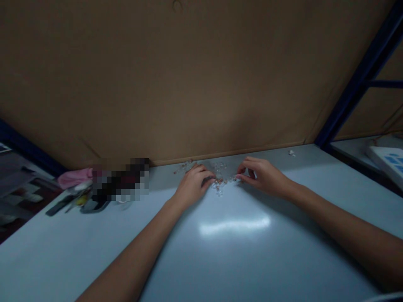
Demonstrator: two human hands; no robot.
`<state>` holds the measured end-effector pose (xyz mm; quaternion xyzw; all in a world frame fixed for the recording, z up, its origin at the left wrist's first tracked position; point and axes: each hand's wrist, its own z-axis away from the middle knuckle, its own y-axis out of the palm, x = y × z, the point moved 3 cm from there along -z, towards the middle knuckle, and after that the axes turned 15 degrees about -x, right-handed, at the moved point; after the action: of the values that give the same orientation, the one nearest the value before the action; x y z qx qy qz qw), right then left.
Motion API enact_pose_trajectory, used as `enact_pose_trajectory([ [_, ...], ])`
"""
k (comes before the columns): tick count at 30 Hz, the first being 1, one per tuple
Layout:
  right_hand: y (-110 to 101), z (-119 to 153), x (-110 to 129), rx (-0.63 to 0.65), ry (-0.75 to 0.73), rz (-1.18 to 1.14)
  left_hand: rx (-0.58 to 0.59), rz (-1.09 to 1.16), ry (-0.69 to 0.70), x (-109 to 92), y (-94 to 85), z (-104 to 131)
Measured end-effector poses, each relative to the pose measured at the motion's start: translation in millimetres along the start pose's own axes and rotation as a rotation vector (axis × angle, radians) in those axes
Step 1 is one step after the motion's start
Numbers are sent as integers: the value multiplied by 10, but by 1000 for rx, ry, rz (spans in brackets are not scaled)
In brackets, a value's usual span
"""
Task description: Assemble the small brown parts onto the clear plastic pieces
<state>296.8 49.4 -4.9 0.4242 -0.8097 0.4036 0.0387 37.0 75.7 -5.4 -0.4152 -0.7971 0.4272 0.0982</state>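
Observation:
Several small clear and copper-brown pieces [219,184] lie in a loose pile on the pale table [201,260], between my two hands. My left hand [195,184] rests at the pile's left side, its fingers curved around a small dark item [207,180]. On the right, my right hand [260,174] pinches at the pile's edge, thumb and forefinger together on a small clear piece [233,178]. More of the small pieces [182,167] lie behind my left hand, near the back panel.
A brown panel [201,84] stands along the table's back edge. At the left are a pink cloth [74,178], keys [82,200] and dark objects, partly pixelated. A blue post [359,79] and a white box [388,161] are at the right. White bits [291,153] lie back right.

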Motion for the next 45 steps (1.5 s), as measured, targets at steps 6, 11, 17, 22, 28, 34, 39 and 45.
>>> enact_pose_trajectory([
  [6, 8, -2, 20, 1, -19, -3, -32, -13, -38, 60, 28, 11],
  [11, -5, -17, 46, -60, -42, -26, -208, 20, -72, 1, -47, -19],
  [17, -38, -49, 160, -117, 7, -143, -321, 208, -108, -349, -139, -70],
  [22, -11, -61, 270, -130, 395, -458, -332, 289, -176, -560, -106, -24],
  [28, 32, -41, 335, -88, 590, -621, -361, 265, -203, -599, -87, 19],
  [34, 25, -46, 356, -119, 455, -530, -394, 285, -194, -605, -100, 22],
  [39, 31, -35, 391, -130, 452, -537, -447, 281, -205, -636, -123, 41],
  [45, 40, -22, 410, -97, 476, -562, -476, 263, -187, -651, -136, 41],
])
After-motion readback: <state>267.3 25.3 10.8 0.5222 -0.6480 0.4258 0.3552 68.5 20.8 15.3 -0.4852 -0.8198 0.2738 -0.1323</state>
